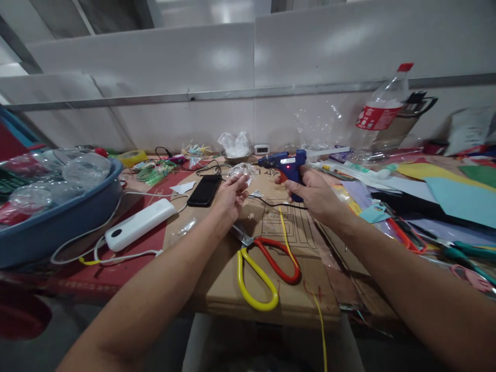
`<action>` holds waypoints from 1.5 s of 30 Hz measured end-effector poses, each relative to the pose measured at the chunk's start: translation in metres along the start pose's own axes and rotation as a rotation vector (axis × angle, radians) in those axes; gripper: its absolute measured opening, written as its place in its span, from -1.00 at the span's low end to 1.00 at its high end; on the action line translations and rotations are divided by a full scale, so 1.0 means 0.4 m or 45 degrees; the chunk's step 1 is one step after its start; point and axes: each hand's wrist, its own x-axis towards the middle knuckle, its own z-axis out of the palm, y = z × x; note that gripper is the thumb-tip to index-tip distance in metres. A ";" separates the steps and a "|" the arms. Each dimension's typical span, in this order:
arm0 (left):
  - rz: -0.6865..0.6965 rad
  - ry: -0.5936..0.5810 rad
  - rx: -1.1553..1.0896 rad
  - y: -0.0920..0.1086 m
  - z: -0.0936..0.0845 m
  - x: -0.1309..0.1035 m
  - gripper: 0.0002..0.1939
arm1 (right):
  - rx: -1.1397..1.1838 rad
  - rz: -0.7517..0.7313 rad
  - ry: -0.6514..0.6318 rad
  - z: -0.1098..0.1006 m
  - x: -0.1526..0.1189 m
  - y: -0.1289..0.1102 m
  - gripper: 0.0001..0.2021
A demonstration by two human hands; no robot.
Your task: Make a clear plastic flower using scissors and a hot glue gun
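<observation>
My right hand (315, 194) is wrapped around the handle of a blue hot glue gun (291, 164). A small red light glows on its side, a pale glue stick (325, 152) sticks out of its back, and its nozzle points left. My left hand (233, 197) is closed, fingers curled at a crumpled, clear plastic piece (242, 173); the exact grip is partly hidden. Below the hands lie scissors (267, 263) with one red and one yellow handle, blades partly behind my left wrist. A yellow strip (287, 232) crosses the red handle and hangs over the cardboard's front edge.
Left of my hands are a black phone (204, 190), a white power strip (140, 225) with its cord, and a blue basin (58, 219) of plastic bottles. Cardboard (220, 279) covers the table's middle. Rightward lie coloured sheets (461, 199), pliers (473, 250) and an upright bottle (382, 106).
</observation>
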 end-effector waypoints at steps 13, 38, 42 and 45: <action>-0.313 -0.025 0.419 -0.012 -0.004 0.001 -0.91 | 0.517 0.247 0.079 -0.020 0.017 -0.005 -0.76; 0.250 -0.291 0.459 0.086 0.007 -0.014 -0.87 | 0.231 0.021 -0.155 -0.033 0.016 0.032 -0.70; 0.239 -0.301 0.458 0.083 0.009 -0.012 -0.93 | 0.203 0.041 -0.141 -0.028 0.014 0.029 -0.73; 0.242 -0.266 0.459 0.084 0.011 -0.012 -0.93 | 0.208 0.058 -0.140 -0.026 0.013 0.030 -0.75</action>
